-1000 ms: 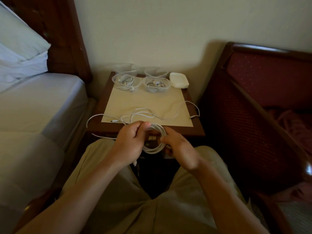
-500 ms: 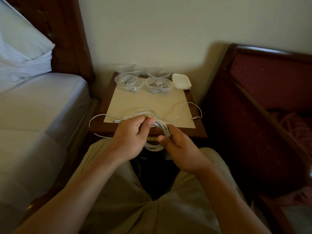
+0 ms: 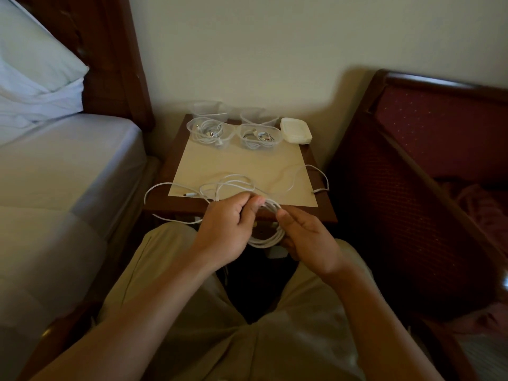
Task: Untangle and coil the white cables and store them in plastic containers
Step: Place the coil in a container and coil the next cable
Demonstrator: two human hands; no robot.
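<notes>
Coil of white cable (image 3: 270,235): my left hand (image 3: 228,232) and right hand (image 3: 308,237) pinch it; I should keep loops even, feeding slack untwisted.

Both hands (image 3: 228,232) grip cable coil (image 3: 270,237) — nightstand (image 3: 327,213) beyond.

— What sort of place was it?
— Bedroom, prob. hotel rm. Bed (image 3: 55,174) w/ white sheet on the left, pillow (image 3: 30,59) vs. dark wood headboard (image 3: 110,50).
— Anything else?
— Small wood nightstand (image 3: 319,171) betw. the bed & a 2nd frame, back edge to a plain cream wall (image 3: 275,45). On the right a dark wood footboard (image 3: 412,149) w/ red dotted upholstery.
— Not an office, then?
— No. All sleeping furn., bedding both sides.
</notes>
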